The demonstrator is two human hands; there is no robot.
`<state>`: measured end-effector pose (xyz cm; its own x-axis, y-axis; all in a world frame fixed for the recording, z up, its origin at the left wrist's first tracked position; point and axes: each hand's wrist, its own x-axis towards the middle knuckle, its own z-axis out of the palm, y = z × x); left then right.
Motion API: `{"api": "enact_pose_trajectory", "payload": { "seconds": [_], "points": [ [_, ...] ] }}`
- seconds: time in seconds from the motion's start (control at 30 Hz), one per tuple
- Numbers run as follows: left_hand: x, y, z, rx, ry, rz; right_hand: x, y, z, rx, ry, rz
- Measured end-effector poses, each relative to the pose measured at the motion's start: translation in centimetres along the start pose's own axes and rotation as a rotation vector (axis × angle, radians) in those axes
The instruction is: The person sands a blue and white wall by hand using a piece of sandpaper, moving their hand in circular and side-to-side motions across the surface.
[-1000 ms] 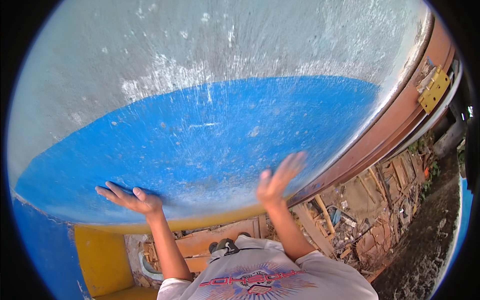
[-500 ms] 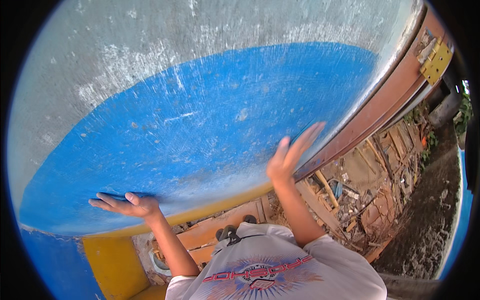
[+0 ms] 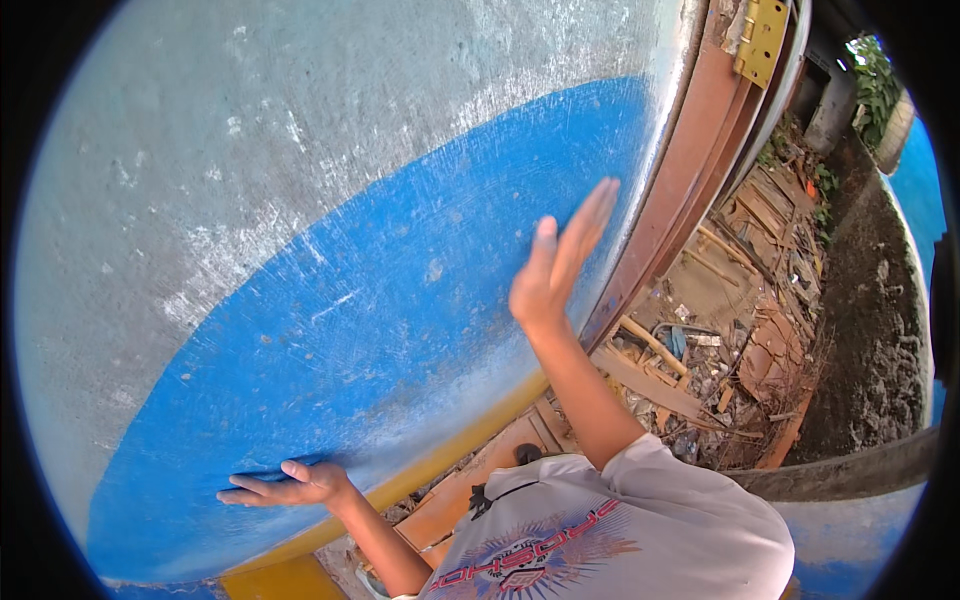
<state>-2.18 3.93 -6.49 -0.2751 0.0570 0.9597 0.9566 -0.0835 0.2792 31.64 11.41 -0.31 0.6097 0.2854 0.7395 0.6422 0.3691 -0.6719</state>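
Across the left and middle of the scene stands a painted wall point(image 3: 400, 300), its blue paint point(image 3: 470, 200) bordered on the far left by weathered grey paint point(image 3: 280, 110) streaked with white scuffs, and along its near edge by a yellow strip point(image 3: 455, 442). Low on the near left of the blue, the left hand point(image 3: 300, 487) lies close along the surface, fingers stretched out toward the left and thumb raised apart from them; it grips nothing, and a dark shadow runs beside the fingers. Farther off and to the right, the right hand point(image 3: 558, 262) is also empty, its fingers straight and close together, pointing to the far right, with the thumb spread away; it is slightly blurred, and whether its palm meets the blue cannot be told. Just right of that hand runs a reddish-brown frame point(image 3: 690, 160), with a gold-coloured hinge point(image 3: 762, 42) on its far part. Beyond the frame, on the right, the ground is strewn with wooden debris point(image 3: 765, 350), including a pale pole point(image 3: 655, 345), and a dark, stained low wall point(image 3: 870, 330) borders it. Green leaves point(image 3: 873, 85) show at the far right. Nearest of all, the person's pale shirt point(image 3: 690, 510) carries a red and blue print.
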Motion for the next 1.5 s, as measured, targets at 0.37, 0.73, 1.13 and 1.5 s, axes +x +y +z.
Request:
{"api": "enact_pose_trajectory", "payload": {
  "seconds": [0.37, 0.73, 1.13, 1.5],
  "points": [
    [2.1, -4.6, -6.7, 0.100, -0.217, -0.445, -8.3, -0.4, 0.3, 0.009, -0.117, -0.067],
    [2.5, -11.8, -6.0, 0.172, -0.328, -0.207, -10.4, -1.9, 0.8, -0.125, -0.152, -0.370],
    [2.6, -12.4, -6.8, 0.151, -0.369, -0.241, -9.3, -4.9, 0.7, -0.220, -0.244, -0.539],
    [2.8, -12.7, -7.5, 0.062, -0.386, -0.325, -9.2, -14.1, 3.3, -0.162, -0.253, -0.713]
  ]
}}
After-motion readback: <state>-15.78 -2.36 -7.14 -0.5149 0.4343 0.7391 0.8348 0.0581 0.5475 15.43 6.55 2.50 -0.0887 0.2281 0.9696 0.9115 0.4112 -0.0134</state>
